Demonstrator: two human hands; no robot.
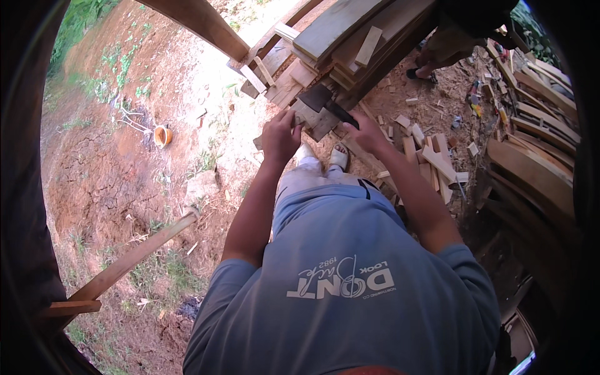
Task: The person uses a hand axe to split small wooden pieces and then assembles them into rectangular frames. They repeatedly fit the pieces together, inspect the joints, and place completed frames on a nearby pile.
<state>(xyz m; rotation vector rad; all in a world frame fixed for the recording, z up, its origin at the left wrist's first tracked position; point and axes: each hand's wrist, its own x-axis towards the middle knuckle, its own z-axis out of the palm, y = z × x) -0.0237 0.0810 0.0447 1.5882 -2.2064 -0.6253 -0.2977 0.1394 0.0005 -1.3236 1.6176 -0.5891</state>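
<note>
My right hand (pixel 370 132) is closed round the dark handle of a hatchet (pixel 317 98). Its broad dark blade lies over a wooden block (pixel 320 125) in front of my feet. Just left of the blade, my left hand (pixel 281 136) has its fingers curled at the block's left edge. A piece of wood (pixel 258 143) shows beside that hand, partly covered by it. The hand hides its own grip, so whether it holds this piece cannot be made out.
Thick planks (pixel 340 28) are stacked ahead on a bench. Offcuts (pixel 435 159) lie heaped at right, near curved wooden pieces (pixel 534 165). An orange container (pixel 162 136) sits on the dirt at left. A wooden post (pixel 203 28) slants above. Another person's foot (pixel 422 74) shows at far right.
</note>
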